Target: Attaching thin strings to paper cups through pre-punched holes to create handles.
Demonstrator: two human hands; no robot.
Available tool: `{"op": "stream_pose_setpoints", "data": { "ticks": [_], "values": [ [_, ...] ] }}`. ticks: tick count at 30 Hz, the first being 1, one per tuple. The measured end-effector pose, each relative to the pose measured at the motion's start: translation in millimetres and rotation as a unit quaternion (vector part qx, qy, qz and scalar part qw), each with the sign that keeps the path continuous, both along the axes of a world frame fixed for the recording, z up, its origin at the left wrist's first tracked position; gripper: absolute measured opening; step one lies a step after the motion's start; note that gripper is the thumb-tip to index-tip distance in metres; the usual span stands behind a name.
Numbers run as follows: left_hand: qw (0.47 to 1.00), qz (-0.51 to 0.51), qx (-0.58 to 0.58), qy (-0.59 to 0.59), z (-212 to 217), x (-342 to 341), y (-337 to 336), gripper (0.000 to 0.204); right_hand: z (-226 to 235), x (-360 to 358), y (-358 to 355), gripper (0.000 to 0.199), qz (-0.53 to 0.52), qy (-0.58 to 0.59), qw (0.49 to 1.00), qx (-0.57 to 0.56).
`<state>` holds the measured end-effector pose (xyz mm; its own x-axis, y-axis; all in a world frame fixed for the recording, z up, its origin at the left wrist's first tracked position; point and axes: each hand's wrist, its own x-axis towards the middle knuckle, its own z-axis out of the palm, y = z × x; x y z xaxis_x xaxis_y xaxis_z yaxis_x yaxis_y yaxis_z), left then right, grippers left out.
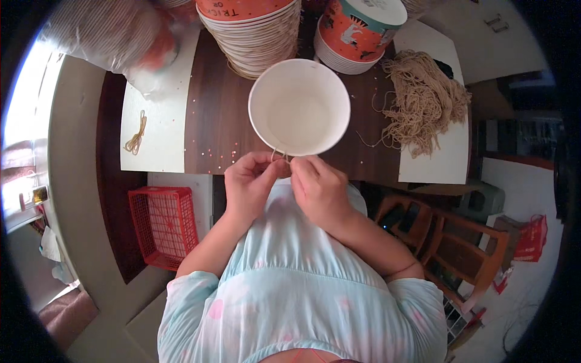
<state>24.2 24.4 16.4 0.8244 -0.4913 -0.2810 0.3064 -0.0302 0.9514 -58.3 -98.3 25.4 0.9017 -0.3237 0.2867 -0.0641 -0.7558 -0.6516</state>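
Note:
A white paper bucket (pixel 299 112) stands at the table's front edge with its open mouth toward me. At its near rim, a thin tan cord (pixel 278 151) shows between my two hands. My left hand (pixel 255 178) pinches the cord with thumb and forefinger. Right beside it, my right hand (pixel 318 184) is closed, its fingertips on the cord too. Where the cord meets the bucket is partly hidden by my fingers. To the right lies a large tangled pile of tan cords (pixel 423 97).
A tall stack of nested orange buckets (pixel 254 36) stands behind, with a shorter orange and green stack (pixel 357 36) beside it. Plastic-wrapped buckets (pixel 103 30) fill the far left. A small cord bundle (pixel 137 133) lies at left. Below are a red crate (pixel 162 224) and a wooden chair (pixel 463 248).

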Motion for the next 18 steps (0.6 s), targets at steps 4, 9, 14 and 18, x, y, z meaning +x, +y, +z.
{"op": "stream_pose_setpoints", "data": {
  "ticks": [4, 9, 14, 18],
  "values": [
    [0.996, -0.014, -0.028, 0.087, -4, 3, -5, 0.012, -15, 4, -7, 0.014, -0.015, 0.017, 0.999, -0.030],
    [0.980, 0.029, -0.096, 0.169, -11, 4, -1, 0.010, -30, 17, -11, 0.013, 0.024, 0.025, 0.980, 0.197],
    [0.979, 0.047, -0.081, 0.181, -7, 3, 4, 0.008, -35, 13, -10, 0.020, 0.057, 0.064, 0.837, 0.541],
    [0.991, 0.038, -0.051, 0.117, -12, -3, 5, 0.009, -35, 14, -6, 0.022, 0.021, 0.074, 0.697, 0.713]
  ]
}}
